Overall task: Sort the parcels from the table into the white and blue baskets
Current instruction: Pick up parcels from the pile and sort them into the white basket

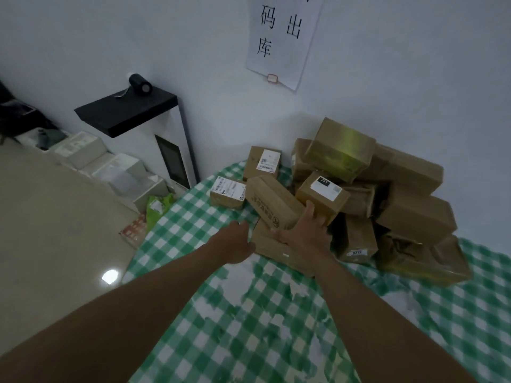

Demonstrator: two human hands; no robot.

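Several brown cardboard parcels lie heaped on the green-and-white checked table (249,327), against the wall. My right hand (304,230) grips the near end of a long brown parcel (272,201) with printing on its side, thumb on top and fingers underneath. My left hand (237,241) reaches toward the same parcel's left side, just short of it, and its fingers are hidden from view. A parcel with a black-and-white label (322,194) sits right behind my right hand. A flat parcel (273,250) lies under the gripped one. No basket is in view.
A small labelled box (227,193) and another labelled parcel (262,163) sit at the table's far left. Left of the table stand a white machine with a black top (132,111), white boxes (110,164) along the wall and a green bag (159,205) on the floor.
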